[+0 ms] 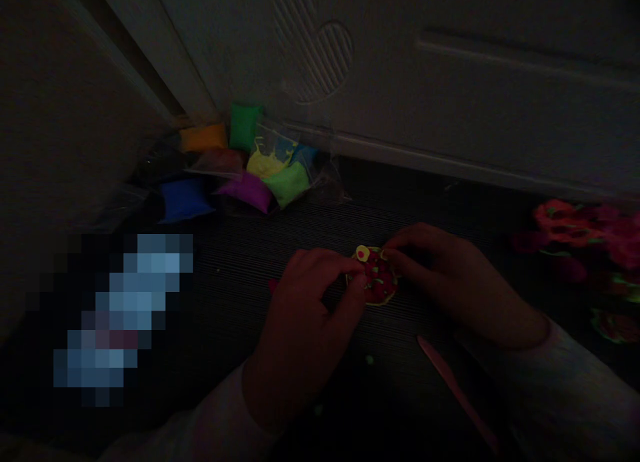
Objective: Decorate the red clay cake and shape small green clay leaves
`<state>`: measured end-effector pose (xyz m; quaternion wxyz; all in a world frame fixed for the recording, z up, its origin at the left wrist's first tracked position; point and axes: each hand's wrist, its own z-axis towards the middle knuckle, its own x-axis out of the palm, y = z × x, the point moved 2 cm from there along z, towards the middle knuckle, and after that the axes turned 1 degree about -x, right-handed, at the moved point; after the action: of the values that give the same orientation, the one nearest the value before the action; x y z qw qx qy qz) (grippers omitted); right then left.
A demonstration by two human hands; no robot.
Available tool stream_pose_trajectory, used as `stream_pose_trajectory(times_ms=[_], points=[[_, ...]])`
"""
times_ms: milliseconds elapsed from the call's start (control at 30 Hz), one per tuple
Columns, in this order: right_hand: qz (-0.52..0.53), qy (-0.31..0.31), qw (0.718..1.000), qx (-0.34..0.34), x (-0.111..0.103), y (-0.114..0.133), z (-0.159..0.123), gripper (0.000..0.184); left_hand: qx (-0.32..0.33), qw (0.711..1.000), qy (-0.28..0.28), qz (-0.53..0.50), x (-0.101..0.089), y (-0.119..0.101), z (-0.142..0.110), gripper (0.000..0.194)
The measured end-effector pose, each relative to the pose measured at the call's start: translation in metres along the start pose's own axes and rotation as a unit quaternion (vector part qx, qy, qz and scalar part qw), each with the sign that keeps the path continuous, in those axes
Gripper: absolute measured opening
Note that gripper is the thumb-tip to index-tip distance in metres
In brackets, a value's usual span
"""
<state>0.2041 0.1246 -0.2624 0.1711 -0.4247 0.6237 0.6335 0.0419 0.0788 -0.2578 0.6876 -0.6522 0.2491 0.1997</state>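
Note:
Between my hands lies a small round clay piece (381,290), red on top with green bits and a yellow rim, rather like a little pizza. A yellow disc with a red centre (363,253) sits at its upper left edge. My left hand (315,302) pinches the left side of the piece with thumb and forefinger. At the upper right edge, my right hand (435,269) has its fingertips closed on the rim, by a small yellow bit (385,254). A pink clay knife (453,379) rests on the dark surface below my right hand.
Several bags of coloured clay, among them a blue packet (185,200) and a light green packet (289,184), lie at the back left by a pale panel (450,102). Shaped clay pieces (567,222) are at the right. A blurred-out screen-like patch (130,302) is at the left.

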Motion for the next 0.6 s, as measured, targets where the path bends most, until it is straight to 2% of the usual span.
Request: stream_pose_trajectory(times_ms=[400, 600], points=[[-0.008, -0.017, 1.0, 0.012, 0.0019, -0.0001, -0.0006, 0.012, -0.006, 1.0, -0.001, -0.001, -0.0009, 0.0003, -0.0001, 0.012], [0.08, -0.014, 0.996, 0.036, -0.0023, -0.0086, -0.0015, 0.021, -0.01, 0.999, -0.012, 0.043, -0.0022, 0.0043, 0.0066, 0.016]])
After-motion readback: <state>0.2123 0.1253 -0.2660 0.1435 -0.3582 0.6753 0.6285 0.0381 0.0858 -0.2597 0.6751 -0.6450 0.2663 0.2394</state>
